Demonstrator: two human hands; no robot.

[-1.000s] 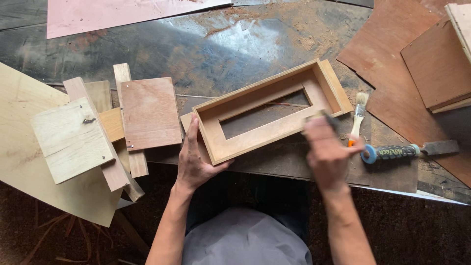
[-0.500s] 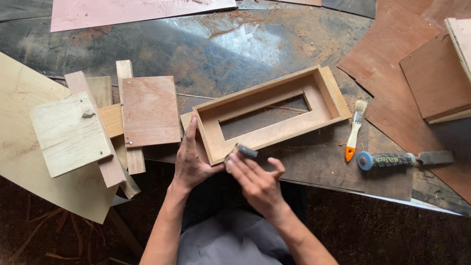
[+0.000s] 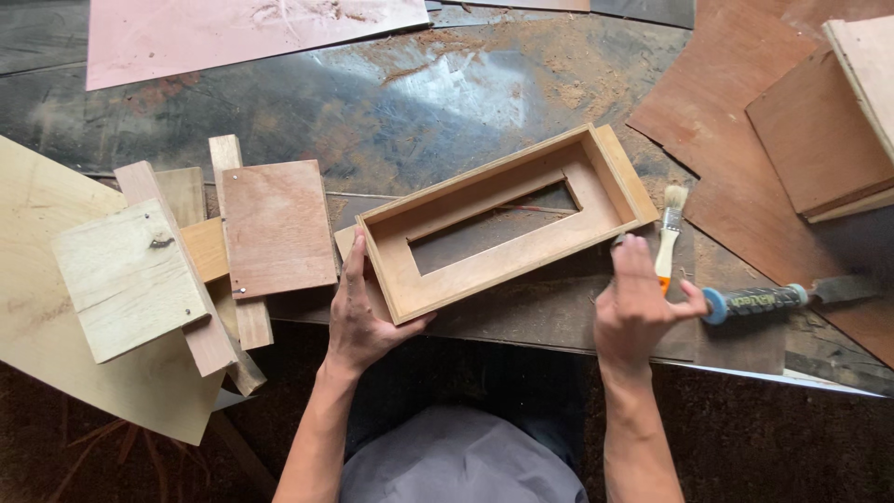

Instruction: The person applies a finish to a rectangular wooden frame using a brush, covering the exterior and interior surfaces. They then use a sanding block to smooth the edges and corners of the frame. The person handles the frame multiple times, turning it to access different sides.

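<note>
A shallow wooden box frame (image 3: 438, 279) with a long slot in its bottom lies tilted on the dark worktable (image 3: 372, 102). My left hand (image 3: 358, 312) grips its near left corner, thumb along the front wall. My right hand (image 3: 638, 303) presses against the near right corner of the box, fingers folded over a small dark grey piece that is almost hidden. Just right of that hand lie a small brush (image 3: 669, 224) with an orange handle and a tool with a blue-capped black grip (image 3: 759, 300).
A stack of wood offcuts and small boards (image 3: 200, 251) sits to the left on a pale plywood sheet (image 3: 37, 307). Reddish plywood panels (image 3: 801, 140) lie at the right, a pink sheet (image 3: 242, 33) at the far edge. Sawdust covers the table.
My right hand has slid along the box's front wall from the left corner back to the right corner. My left hand and the box have stayed put.
</note>
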